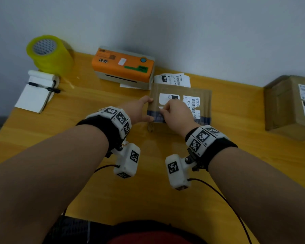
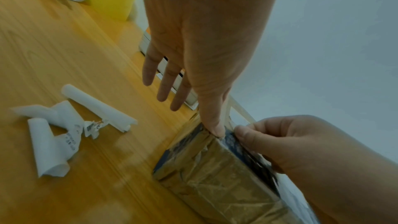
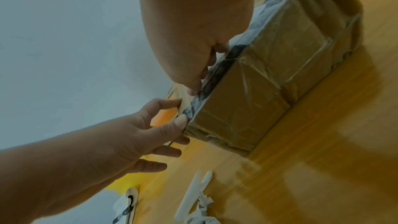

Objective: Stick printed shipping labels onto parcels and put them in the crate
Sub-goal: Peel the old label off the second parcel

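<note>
The table [image 1: 113, 191] is a broad slab of glossy yellow-orange wood grain, and on it near the far wall sits the parcel [image 1: 180, 106], a flat brown corrugated box wrapped in crinkled clear tape with a dark blue printed band along its near edge. A second taped carton [image 1: 289, 106], already labelled, stands well apart at the right. Behind the parcel is the boxy orange-topped label printer [image 1: 123, 67], with a loose printed label [image 1: 173, 79] just beside it. No crate is in view.

The step in hand looks like labelling: the left hand [image 1: 141, 110] steadies the parcel's left edge, thumb and forefinger on the corner, the other fingers relaxed. The right hand [image 1: 176, 114] pinches a small white paper edge on the top face, beside a torn white label [image 1: 192, 104]. Whether it peels or presses I cannot tell. Next likely comes smoothing the label flat, then carrying the parcel off.

Curled white backing scraps [image 2: 64, 130] lie left of the parcel.
</note>
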